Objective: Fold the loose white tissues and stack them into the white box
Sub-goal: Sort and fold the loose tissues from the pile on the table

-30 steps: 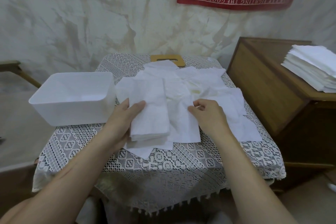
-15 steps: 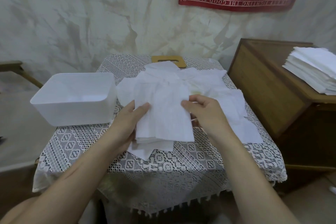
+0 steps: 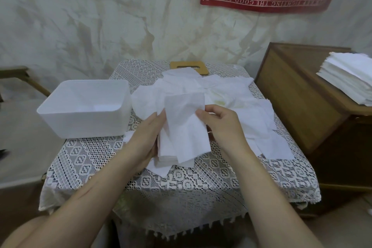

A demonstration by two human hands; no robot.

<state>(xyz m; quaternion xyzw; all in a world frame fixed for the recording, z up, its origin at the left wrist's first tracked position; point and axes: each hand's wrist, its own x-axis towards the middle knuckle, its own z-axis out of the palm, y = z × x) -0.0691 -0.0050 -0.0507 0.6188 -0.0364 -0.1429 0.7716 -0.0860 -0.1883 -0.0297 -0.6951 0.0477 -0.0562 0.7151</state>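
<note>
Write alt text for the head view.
The left hand and right hand hold a stack of folded white tissues on a lace-covered table; a white plastic box stands at left, loose white tissues lie behind.

One head-worn wide-angle view. Looks forward and down, close over left hand [image 3: 144,139] and right hand [image 3: 223,127] at the table [image 3: 181,184]; wall [image 3: 80,16] fills the top, cabinet [image 3: 291,98] at right edge.

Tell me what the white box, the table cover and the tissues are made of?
The white box: probably plastic, smooth, slightly see-through walls with rounded corners. The table cover: lace-like fabric, seemingly, full of patterned holes with a fringed edge. The tissues: thin soft paper, creasing and draping limply.
</note>
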